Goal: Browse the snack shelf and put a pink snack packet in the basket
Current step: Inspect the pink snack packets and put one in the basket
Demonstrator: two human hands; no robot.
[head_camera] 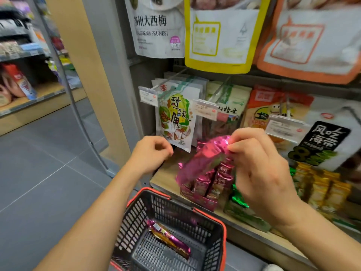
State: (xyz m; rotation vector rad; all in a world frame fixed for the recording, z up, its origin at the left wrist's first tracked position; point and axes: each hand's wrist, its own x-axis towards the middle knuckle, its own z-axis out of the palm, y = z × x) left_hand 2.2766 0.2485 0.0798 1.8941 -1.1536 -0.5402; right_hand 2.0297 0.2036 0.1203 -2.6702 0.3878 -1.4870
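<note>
**Pink packet pinched above the shelf**

Your right hand (261, 173) pinches the top of one pink packet (203, 159), which hangs over the box (197, 198) at the front edge of the shelf (166, 173). Your left hand (150, 153) is near, fingers curled, holding nothing. Below, the basket (223, 231) holds one second packet (170, 238), with free floor beside it.
</note>
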